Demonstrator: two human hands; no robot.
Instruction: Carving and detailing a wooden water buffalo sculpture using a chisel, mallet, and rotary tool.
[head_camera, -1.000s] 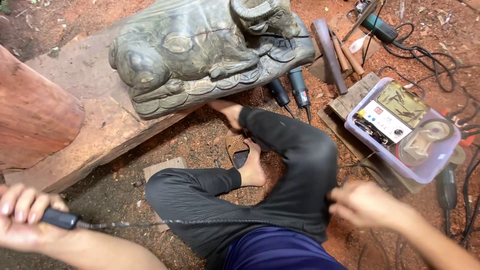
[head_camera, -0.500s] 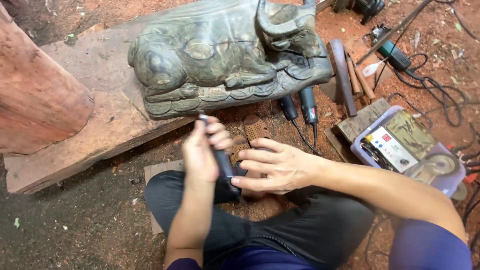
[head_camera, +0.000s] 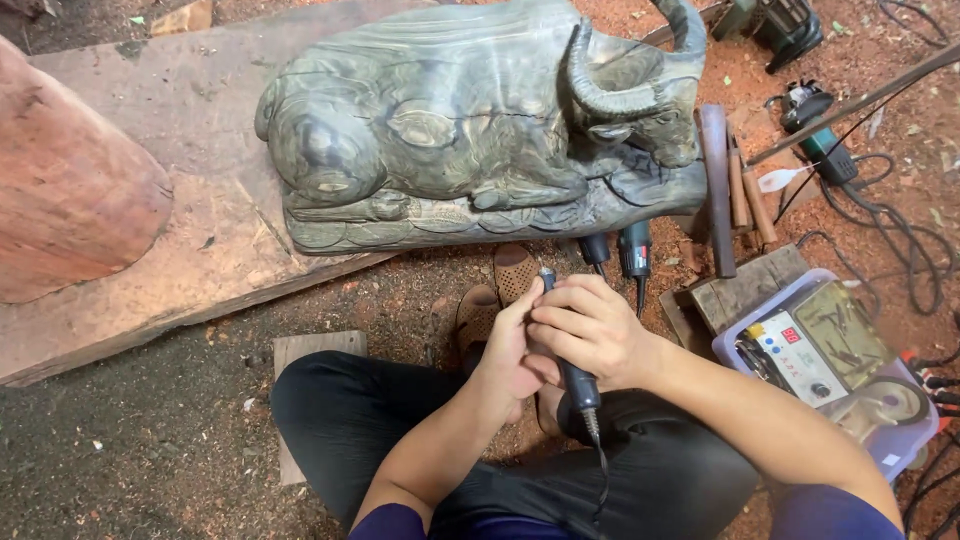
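My left hand and my right hand are both wrapped around a slim black rotary carving handpiece, its tip pointing up toward the carving and its cable trailing down over my lap. A large grey-green wooden carving of a lying buffalo rests on a thick plank just beyond my hands. The tool tip is short of the carving's base and does not touch it. My legs in black trousers are folded under me, with brown sandals near my hands.
A reddish log lies at left. Two black power tools, wooden-handled chisels and a mallet lie right of the carving. A plastic tub with a control box sits at right, with cables and a grinder behind. Sawdust covers the ground.
My hands, far apart one second ago with the cable stretched between them, have come together on the handpiece over my lap. The view has tilted down and nearer to the carving.
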